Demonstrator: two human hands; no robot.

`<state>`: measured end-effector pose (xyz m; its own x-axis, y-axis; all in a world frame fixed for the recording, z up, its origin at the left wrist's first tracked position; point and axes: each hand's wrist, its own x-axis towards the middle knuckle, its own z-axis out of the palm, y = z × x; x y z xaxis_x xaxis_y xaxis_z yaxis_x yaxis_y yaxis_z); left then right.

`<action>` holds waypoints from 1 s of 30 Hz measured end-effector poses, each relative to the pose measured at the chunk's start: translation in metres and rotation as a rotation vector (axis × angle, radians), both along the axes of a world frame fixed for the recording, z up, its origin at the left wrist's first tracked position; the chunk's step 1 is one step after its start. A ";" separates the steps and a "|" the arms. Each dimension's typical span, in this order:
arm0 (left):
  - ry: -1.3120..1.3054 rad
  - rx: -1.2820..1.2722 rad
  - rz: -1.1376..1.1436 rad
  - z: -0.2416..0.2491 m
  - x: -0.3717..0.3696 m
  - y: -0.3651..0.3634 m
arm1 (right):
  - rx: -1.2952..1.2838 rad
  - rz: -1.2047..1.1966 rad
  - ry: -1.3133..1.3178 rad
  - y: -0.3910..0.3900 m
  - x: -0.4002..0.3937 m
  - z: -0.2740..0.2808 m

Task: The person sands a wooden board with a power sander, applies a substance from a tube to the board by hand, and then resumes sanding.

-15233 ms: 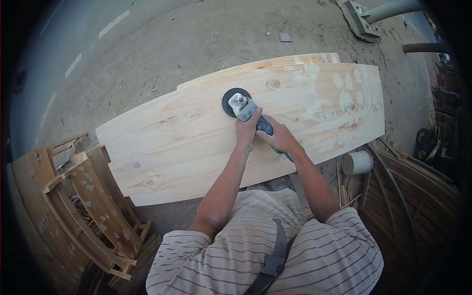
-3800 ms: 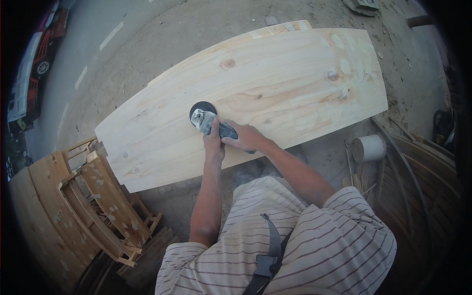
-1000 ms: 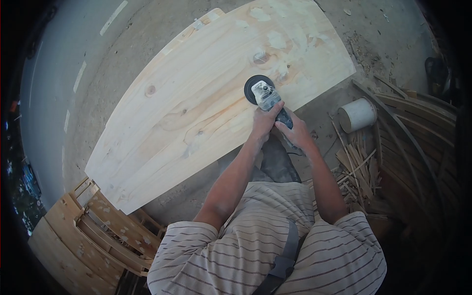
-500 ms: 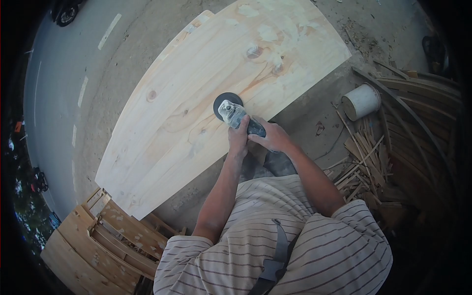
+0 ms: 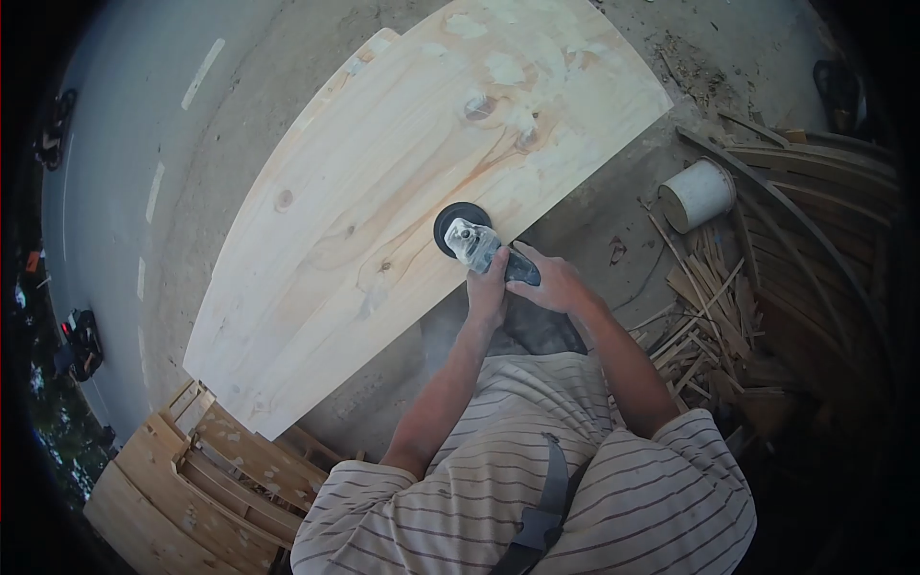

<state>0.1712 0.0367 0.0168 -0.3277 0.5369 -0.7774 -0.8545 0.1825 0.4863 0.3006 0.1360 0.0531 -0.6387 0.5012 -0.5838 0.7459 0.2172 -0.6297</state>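
Note:
A dusty angle grinder (image 5: 471, 243) with a round dark sanding disc (image 5: 447, 222) is held in both hands. The disc lies on a broad pale wooden panel (image 5: 326, 249), close to its near long edge. My left hand (image 5: 488, 286) is closed round the grinder's body just behind the head. Farther back, my right hand (image 5: 553, 282) wraps the rear of the grinder's body. Light filler patches (image 5: 503, 67) and a dark knot (image 5: 479, 106) mark the panel's far part. The disc's underside is hidden.
To the right are a white bucket (image 5: 700, 195), a heap of wood scraps (image 5: 707, 311) and curved wooden pieces (image 5: 815, 182). More wooden panels (image 5: 182, 479) lie at lower left. Beyond the panel runs a road (image 5: 125, 144) with motorcycles (image 5: 80, 343).
Both hands have drawn the grinder across the panel toward its near edge, to the right and down in view. The camera view has shifted slightly. Motorcycles on the road have moved.

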 end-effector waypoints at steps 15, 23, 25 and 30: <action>0.119 0.011 -0.434 -0.011 0.052 0.146 | -0.050 -0.427 0.173 0.085 0.078 -0.014; 0.146 -0.101 -0.177 -0.001 -0.006 0.005 | -0.106 -0.185 0.020 -0.021 0.002 -0.011; 0.226 -0.128 -0.071 -0.003 -0.022 -0.035 | -0.057 -0.064 0.083 -0.052 -0.018 -0.001; 0.176 -0.136 0.056 0.002 -0.050 -0.120 | -0.087 0.112 0.043 -0.106 -0.061 -0.006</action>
